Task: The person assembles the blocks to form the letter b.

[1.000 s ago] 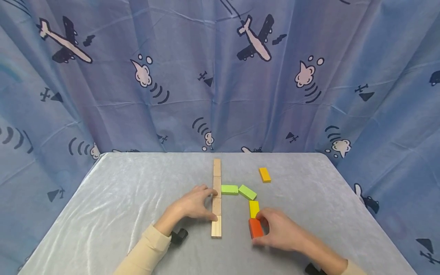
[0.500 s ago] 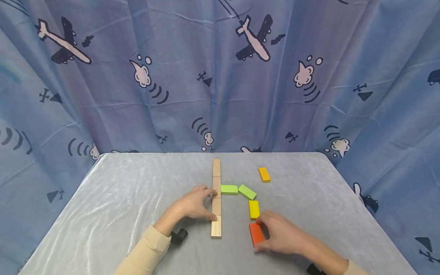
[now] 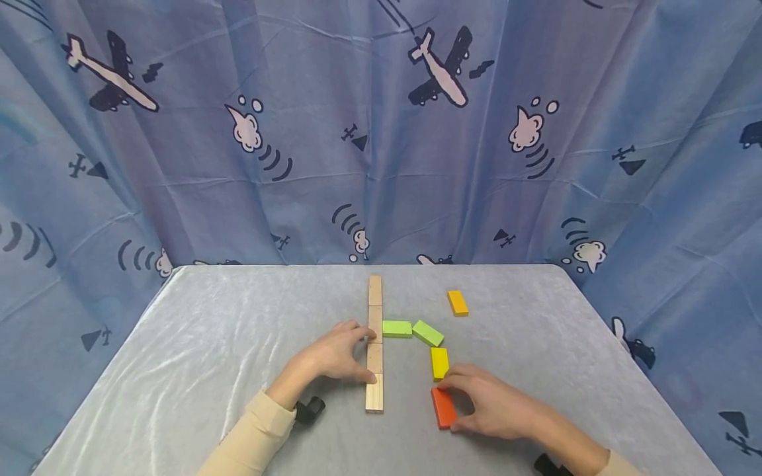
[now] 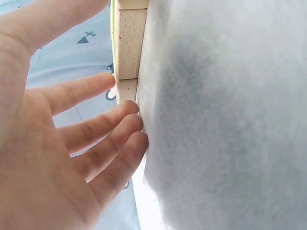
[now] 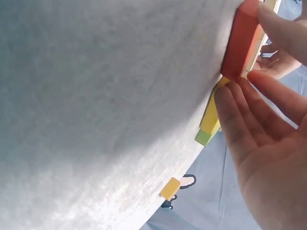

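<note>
Plain wooden blocks (image 3: 375,357) lie end to end in a straight row at the middle of the table. My left hand (image 3: 339,352) rests along the row's left side, thumb and fingers spread, fingertips right at the wood. In the left wrist view, the fingers (image 4: 115,153) are loosely extended. A red block (image 3: 443,408) lies flat to the right of the row. My right hand (image 3: 491,403) holds it by its two ends, thumb at the near end and fingertips at the far end. Just beyond it sits a yellow block (image 3: 439,363), with a small gap between them.
One light green block (image 3: 397,328) meets the wooden row's right side. A second green block (image 3: 428,333) slants from it toward the yellow one. An orange-yellow block (image 3: 458,303) lies apart at the back right. A patterned blue curtain (image 3: 297,132) hangs behind the table (image 3: 208,330).
The red block has been drawn toward me, away from the yellow block it touched. My right hand moved with it, then shifted slightly right. The left hand has stayed put.
</note>
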{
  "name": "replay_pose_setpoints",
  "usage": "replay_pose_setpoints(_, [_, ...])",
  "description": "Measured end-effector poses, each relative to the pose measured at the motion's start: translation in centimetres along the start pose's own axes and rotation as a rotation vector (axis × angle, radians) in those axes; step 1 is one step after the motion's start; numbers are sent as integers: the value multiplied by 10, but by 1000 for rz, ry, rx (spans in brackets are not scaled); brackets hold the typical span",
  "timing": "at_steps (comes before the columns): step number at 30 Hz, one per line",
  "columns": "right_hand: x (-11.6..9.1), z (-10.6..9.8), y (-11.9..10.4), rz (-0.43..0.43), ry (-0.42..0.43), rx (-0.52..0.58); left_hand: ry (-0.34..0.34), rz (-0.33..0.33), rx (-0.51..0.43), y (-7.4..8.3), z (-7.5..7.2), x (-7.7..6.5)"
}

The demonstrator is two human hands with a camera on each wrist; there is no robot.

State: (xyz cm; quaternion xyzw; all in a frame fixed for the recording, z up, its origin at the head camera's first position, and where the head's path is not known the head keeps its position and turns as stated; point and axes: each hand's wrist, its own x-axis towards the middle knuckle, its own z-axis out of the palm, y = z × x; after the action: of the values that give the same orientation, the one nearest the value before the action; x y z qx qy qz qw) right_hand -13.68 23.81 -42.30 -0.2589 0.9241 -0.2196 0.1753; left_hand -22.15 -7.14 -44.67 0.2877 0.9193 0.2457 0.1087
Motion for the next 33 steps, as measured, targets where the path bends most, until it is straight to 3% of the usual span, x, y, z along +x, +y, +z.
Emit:
replay_pose_setpoints(11, [5, 9, -3, 9, 153, -50, 5, -4, -10, 1, -2, -1])
replay_pose_setpoints(24, [14, 15, -16, 126, 205, -144, 4, -2, -4, 1, 0, -2])
replay_pose_setpoints(33, [14, 15, -17, 147, 232, -147, 1, -5, -11, 0, 0, 0])
